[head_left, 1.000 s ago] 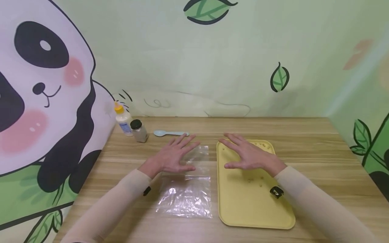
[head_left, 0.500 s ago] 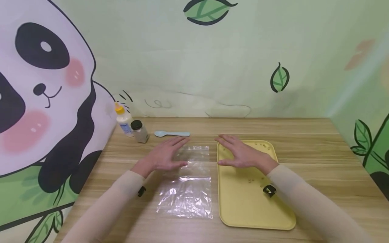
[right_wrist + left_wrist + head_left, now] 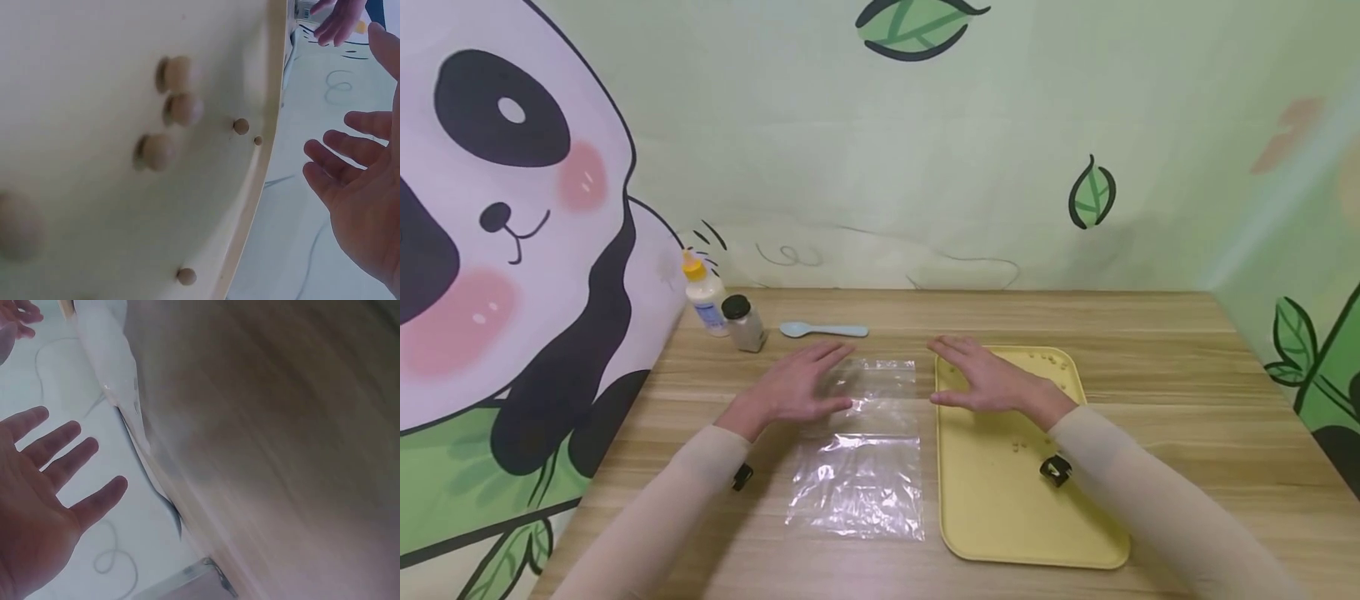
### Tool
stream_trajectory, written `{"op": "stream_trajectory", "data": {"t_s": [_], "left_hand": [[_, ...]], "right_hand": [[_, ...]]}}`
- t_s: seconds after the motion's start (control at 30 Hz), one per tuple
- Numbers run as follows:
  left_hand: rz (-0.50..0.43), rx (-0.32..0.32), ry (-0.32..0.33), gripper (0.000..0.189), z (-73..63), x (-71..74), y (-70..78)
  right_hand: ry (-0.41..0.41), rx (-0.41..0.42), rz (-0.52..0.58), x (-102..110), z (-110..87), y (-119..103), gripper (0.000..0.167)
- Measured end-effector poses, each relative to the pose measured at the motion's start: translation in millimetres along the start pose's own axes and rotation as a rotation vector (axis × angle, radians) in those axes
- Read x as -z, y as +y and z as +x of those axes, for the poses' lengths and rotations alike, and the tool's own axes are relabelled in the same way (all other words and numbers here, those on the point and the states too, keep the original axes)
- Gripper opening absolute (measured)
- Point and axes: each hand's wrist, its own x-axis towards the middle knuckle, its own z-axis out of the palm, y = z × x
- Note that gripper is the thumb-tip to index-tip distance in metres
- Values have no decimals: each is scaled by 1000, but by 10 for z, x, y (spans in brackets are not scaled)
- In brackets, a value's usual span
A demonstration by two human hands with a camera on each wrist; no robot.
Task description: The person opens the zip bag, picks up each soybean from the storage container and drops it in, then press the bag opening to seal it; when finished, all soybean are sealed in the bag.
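Wood-grain bench is standing against a pale-green wall. Left hand is hovering, grip spread, near the far end of a clear plastic bag; right hand, grip also spread, is hovering over the yellow rectangular tray holding small round tan beads.

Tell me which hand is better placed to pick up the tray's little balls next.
Probably the right hand: empty, it hovers over the yellow tray and its little balls; the left hand is nearer the clear bag.

This looks like a playroom — panda mural, leafy walls.
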Motion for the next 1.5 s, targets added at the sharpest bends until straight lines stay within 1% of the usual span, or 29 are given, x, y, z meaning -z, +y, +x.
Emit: {"op": "stream_trajectory", "data": {"t_s": [0.13,0.27,0.4,0.47,0.63,0.73,1.0,1.2,1.43,1.5], "left_hand": [[-16,36,-17,90,-36,-32,-38],[-40,74,-11,87,-52,-46,-69],[-53,86,10,83,-46,-52,-102],[-59,90,7,82,-45,-56,-120],[-114,137,-20,79,-59,-49,-153],[-150,164,-24,77,-66,-43,-164],[-213,192,1,70,-42,-59,-194],[-231,200,16,69,-24,-73,-224],[-306,233,36,60,0,-66,-226],[-312,243,34,59,7,-64,-227]], "right_hand": [[0,-10,18,-38,31,-16,82],[18,-11,14,-68,92,-20,77],[29,-7,9,-75,166,-18,74],[28,-6,11,-81,201,-19,72],[43,-6,18,-113,280,-35,63],[54,-10,18,-136,323,-46,60],[64,-41,39,-179,410,-58,55],[81,-43,48,-218,471,-44,50],[66,-62,34,-240,513,-39,49],[63,-64,24,-246,533,-36,48]]}}
